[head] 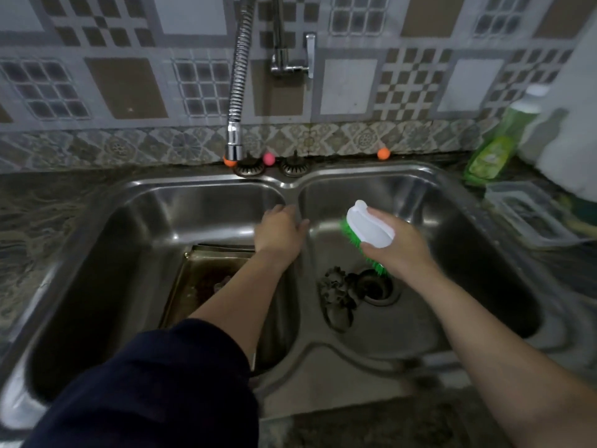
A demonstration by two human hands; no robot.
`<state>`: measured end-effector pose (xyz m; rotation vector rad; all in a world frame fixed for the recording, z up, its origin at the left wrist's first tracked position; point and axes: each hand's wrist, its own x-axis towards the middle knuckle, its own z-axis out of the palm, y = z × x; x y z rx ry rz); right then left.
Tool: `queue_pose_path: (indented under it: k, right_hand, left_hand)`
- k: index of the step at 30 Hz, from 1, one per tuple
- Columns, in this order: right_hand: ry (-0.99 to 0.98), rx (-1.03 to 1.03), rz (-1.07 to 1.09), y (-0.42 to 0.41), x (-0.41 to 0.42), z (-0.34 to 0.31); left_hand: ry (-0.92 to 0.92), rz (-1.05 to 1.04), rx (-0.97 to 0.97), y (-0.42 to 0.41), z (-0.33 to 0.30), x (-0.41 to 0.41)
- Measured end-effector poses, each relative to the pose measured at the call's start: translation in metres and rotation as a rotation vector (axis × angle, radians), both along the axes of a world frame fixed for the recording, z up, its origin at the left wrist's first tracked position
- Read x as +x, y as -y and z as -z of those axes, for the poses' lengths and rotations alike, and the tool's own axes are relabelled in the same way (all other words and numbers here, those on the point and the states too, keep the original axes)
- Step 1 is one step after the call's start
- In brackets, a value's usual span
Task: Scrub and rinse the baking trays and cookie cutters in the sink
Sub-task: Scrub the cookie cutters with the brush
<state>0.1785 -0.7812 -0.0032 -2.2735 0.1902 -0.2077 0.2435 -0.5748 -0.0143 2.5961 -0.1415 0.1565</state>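
While the scrubbing brush [370,229] is gripped in the right hand [395,250], with the fingers wrapped over its white back and the green bristles turned down and to the left, it is held above the right basin [420,321], apparently so that it is ready to be brought to the work rather than already in use. The left hand [279,232] is stretched forward over the ridge between the two basins, its fingers loose and straight and closed on nothing; it is judged to be reaching toward the back of the sink, perhaps for the tap lever [310,54] or the flexible hose spout [235,142], though this cannot be confirmed. No water is seen running from the spout. A soiled baking tray [206,276] is lying in the bottom of the left basin [106,270], directly beneath the left forearm, its dark, greasy floor turned upward so that it can be scrubbed where it sits. Dark, lumpy items [336,295], blurred but possibly cookie cutters, are gathered beside the drain [376,286] of the right basin. A green bottle of washing-up liquid [494,147] is stood on the surface at the far right, near a clear plastic container [526,211]. Scrubbing is judged as not yet begun.
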Motion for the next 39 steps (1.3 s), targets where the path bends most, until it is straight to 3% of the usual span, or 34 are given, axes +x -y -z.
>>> queue_pose_path:
  k: [4, 7, 12, 16, 29, 34, 39]
  right_hand:
    - [-0.021, 0.004, 0.009, 0.029, 0.003, 0.002]
    - [-0.041, 0.006, -0.012, 0.052, 0.009, 0.006]
    - [-0.071, 0.033, -0.106, 0.088, 0.018, 0.023]
    - [-0.091, 0.016, -0.203, 0.11, 0.026, 0.037]
    - [-0.101, -0.013, -0.258, 0.151, 0.034, 0.05]
    - [-0.083, 0.004, -0.235, 0.165, 0.029, 0.042]
    - [0.05, -0.069, -0.125, 0.204, 0.028, -0.008]
  left_hand:
    - [-0.042, 0.144, 0.051, 0.061, 0.004, 0.001]
    - [-0.23, 0.18, 0.12, 0.098, 0.026, 0.002]
    - [-0.521, 0.181, 0.398, 0.135, 0.066, -0.005]
    - [-0.649, 0.177, 0.489, 0.149, 0.095, -0.004]
    - [-0.553, 0.036, 0.559, 0.173, 0.118, -0.009]
    - [-0.466, -0.003, 0.36, 0.183, 0.106, -0.009]
    - [-0.28, -0.01, -0.214, 0.205, 0.066, 0.001]
